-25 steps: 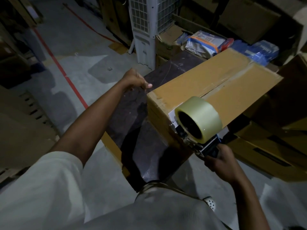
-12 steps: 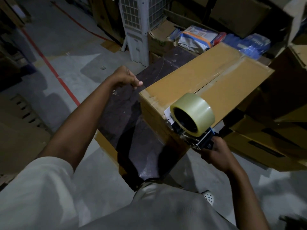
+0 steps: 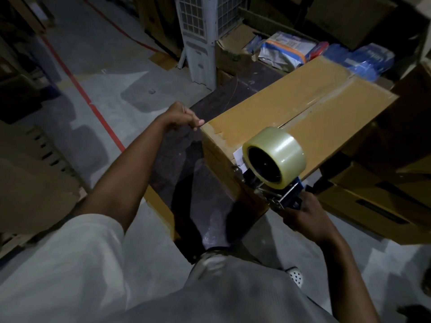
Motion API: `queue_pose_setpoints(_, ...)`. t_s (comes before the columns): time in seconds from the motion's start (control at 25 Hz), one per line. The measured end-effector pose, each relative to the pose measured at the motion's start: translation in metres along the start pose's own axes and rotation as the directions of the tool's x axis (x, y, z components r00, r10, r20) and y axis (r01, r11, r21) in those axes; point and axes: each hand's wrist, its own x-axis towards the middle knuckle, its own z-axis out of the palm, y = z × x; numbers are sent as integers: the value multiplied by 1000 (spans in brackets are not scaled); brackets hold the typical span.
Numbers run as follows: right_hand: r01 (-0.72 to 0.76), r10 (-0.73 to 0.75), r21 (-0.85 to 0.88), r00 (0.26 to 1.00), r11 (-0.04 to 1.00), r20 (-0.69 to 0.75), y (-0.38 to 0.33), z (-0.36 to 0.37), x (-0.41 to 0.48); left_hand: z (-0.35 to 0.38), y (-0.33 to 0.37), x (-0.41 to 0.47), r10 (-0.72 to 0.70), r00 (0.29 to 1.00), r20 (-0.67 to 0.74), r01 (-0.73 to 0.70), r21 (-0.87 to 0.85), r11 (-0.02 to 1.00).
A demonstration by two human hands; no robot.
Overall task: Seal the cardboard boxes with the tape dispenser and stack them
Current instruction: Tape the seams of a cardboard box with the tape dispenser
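**Cardboard box** [image 3: 303, 108]: lies lengthwise on a dark desk [image 3: 186, 173] with its top flaps shut. Glossy tape runs along the centre seam from the far end, and a thin gap shows in the seam towards the near end. Torn tape patches lie at the near left corner.

**Tape dispenser** [image 3: 278, 199]: at the box's near end, below the seam, against the near face. Its clear roll [image 3: 279, 152] stands up over the near top edge.

**Right hand** [image 3: 303, 217]: wrapped round the dispenser handle, below and in front of the box's near end.

**Left hand** [image 3: 182, 116]: at the box's near left corner, fingers curled in, thumb tip just beside the corner. Nothing is seen inside it.

**Room, left of box:** a strip of bare desk, then grey floor [image 3: 105, 73] crossed by a red line [image 3: 93, 108], with flat cardboard [image 3: 35, 173] beyond.

**Room, right of box:** more cartons [image 3: 373, 206], close by and lower.

**Beyond far end:** a white grilled unit [image 3: 198, 38] and blue packets [image 3: 370, 59], crowded near.
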Motion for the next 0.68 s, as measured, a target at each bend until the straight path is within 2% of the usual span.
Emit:
queue_pose_setpoints(0.16, 28, -28, -34, 1000, 999, -13, 0, 2, 0, 7, -5, -1, -64, 998, 23, 65, -60, 996)
queue_pose_setpoints(0.2, 28, -28, -26, 1000, 999, -8, 0, 2, 0, 7, -6, -1, -98, 995, -4, 98, -16, 995)
queue_pose_setpoints(0.28, 5, -5, 14, 1000, 1000, 8, 2, 2, 0, 6, -11, -6, -94, 968, -231, 165, 311, 936)
queue_pose_setpoints(0.32, -13, 12, 42, 1000, 999, 14, 4, 2, 0, 7, -12, -11, -37, 922, -386, 211, 419, 883)
queue_pose_setpoints(0.36, -22, 20, 68, 1000, 997, 23, 5, 2, -1, 12, -8, -18, 5, 873, -487, 210, 386, 898)
queue_pose_setpoints(0.4, -23, 21, 83, 999, 996, 24, 6, 3, 0, 20, -2, -25, 33, 855, -517, 141, 293, 946)
queue_pose_setpoints(0.44, -21, 20, 86, 1000, 996, 23, 5, 3, 0, 30, 8, -30, 40, 870, -491, 56, 179, 982)
queue_pose_setpoints(0.52, -17, 16, 72, 1000, 997, 17, 3, 3, 1, 54, 26, -27, 38, 946, -323, -15, 73, 997)
queue_pose_setpoints(0.6, -21, 20, 73, 1000, 997, 23, -1, 2, -1, 71, 41, -14, -20, 988, -155, 46, 165, 985)
queue_pose_setpoints(0.68, -22, 21, 75, 999, 997, 25, -7, 1, -4, 79, 47, -1, -139, 989, -53, 148, 307, 940)
